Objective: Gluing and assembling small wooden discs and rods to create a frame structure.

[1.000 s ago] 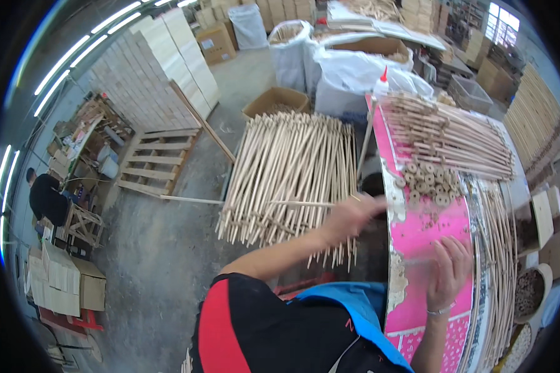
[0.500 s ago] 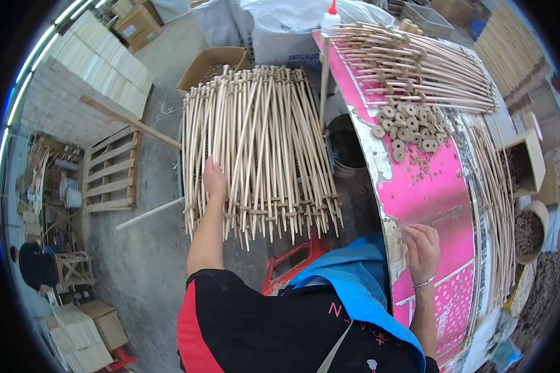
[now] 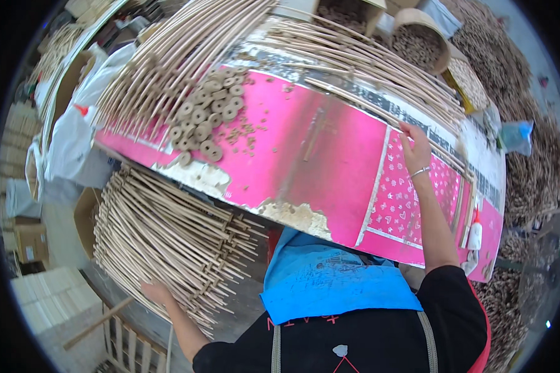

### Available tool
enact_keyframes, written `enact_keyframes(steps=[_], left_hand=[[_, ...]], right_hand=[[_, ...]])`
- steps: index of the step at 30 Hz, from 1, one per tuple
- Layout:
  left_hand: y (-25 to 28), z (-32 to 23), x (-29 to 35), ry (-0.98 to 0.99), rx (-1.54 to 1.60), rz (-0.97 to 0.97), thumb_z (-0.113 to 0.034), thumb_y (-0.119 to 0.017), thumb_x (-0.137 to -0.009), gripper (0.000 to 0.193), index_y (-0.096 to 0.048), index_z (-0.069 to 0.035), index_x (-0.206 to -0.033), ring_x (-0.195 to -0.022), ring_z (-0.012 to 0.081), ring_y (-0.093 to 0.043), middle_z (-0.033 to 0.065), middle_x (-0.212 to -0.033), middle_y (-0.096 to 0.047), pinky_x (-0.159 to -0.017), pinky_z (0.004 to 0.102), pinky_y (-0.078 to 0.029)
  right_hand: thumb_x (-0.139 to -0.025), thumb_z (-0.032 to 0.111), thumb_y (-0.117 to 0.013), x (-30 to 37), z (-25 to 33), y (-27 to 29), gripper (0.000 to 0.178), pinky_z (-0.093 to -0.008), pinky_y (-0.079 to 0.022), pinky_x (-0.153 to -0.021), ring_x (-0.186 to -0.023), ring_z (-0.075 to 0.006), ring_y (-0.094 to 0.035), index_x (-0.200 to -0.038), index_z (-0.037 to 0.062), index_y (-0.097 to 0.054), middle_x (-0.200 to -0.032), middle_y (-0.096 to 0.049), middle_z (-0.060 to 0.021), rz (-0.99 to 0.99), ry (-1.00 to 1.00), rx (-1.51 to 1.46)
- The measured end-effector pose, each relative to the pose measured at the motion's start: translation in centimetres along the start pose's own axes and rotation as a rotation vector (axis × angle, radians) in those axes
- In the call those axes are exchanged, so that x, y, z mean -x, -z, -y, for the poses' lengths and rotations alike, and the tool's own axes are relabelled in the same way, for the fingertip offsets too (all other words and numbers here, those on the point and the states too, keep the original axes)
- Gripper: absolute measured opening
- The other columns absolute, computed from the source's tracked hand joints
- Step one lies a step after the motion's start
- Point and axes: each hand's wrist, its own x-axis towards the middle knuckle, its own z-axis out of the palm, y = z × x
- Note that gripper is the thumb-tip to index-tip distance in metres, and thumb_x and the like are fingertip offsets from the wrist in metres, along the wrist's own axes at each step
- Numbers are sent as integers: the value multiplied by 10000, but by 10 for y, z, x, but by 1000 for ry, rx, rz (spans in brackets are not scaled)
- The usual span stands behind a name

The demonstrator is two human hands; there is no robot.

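Observation:
My left hand (image 3: 158, 292) is at the near edge of a big stack of slim wooden sticks (image 3: 162, 230), touching the outer ones. Its fingers are too small and partly hidden to show whether they grip one. Small discs are fitted near the ends of many stacked sticks. Across the pink-topped table (image 3: 348, 155), my right hand (image 3: 415, 149) reaches to the far side. Its thumb and fingers are closed on the end of a bare wooden stick (image 3: 354, 101), which lies in front of a row of similar sticks (image 3: 361, 59).
A pile of round discs with holes (image 3: 208, 112) sits on the table, beside sticks with discs (image 3: 162, 68). A white glue bottle (image 3: 475, 235) stands at the right end. Behind are a round tub of small parts (image 3: 420, 46) and a wooden pallet (image 3: 134, 342) lies lower left.
My view has swung right toward the table. My right hand has moved from above the near edge to the sticks at the far side. My left hand stays by the stack.

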Motion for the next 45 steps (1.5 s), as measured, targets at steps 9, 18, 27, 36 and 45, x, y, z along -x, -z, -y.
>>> enact_keyframes(steps=[9, 18, 27, 36, 45], left_hand=[[96, -277, 49, -747, 651, -124, -71, -577, -1057, 280, -669, 37, -1299, -1112, 267, -651, 163, -1202, -684, -1004, 355, -492], [98, -508, 107, -1196, 731, 79, -67, -693, -952, 354, -693, -84, -1306, -1094, 296, -658, 132, -1188, -697, -948, 393, -500], [71, -589, 90, -1254, 64, -128, -250, -783, -879, 312, -707, -133, -1158, -1121, 318, -631, 93, -1117, -682, -937, 472, -476], [79, -595, 104, -1033, 624, 296, -221, -722, -965, 254, -712, -92, -1183, -991, 211, -657, 50, -1061, -709, -880, 373, -502], [74, -563, 137, -295, 1394, 1282, -271, -692, -1030, 302, -703, -50, -1235, -960, 135, -689, 35, -1065, -728, -843, 281, -545]], right_hand=[[-891, 116, -723, 17, -81, 3, 175, -441, -500, -877, -955, -309, -649, -1061, 85, -703, -1014, -690, -92, 25, -63, 197], [-884, 187, -746, 7, -102, 12, 133, -433, -463, -872, -1019, -276, -614, -1004, 143, -709, -1003, -657, -29, -20, -32, 306], [-919, 149, -721, 20, -80, 37, 105, -428, -492, -794, -913, -303, -643, -998, 84, -701, -958, -648, -81, 57, -14, 53], [-921, 83, -722, 42, -44, 54, 108, -402, -503, -714, -841, -299, -642, -1020, 42, -709, -898, -637, -110, 69, 51, -80], [-916, 80, -726, 66, -25, 57, 113, -405, -497, -706, -816, -299, -636, -1019, 36, -714, -873, -624, -114, 101, 20, -138]])
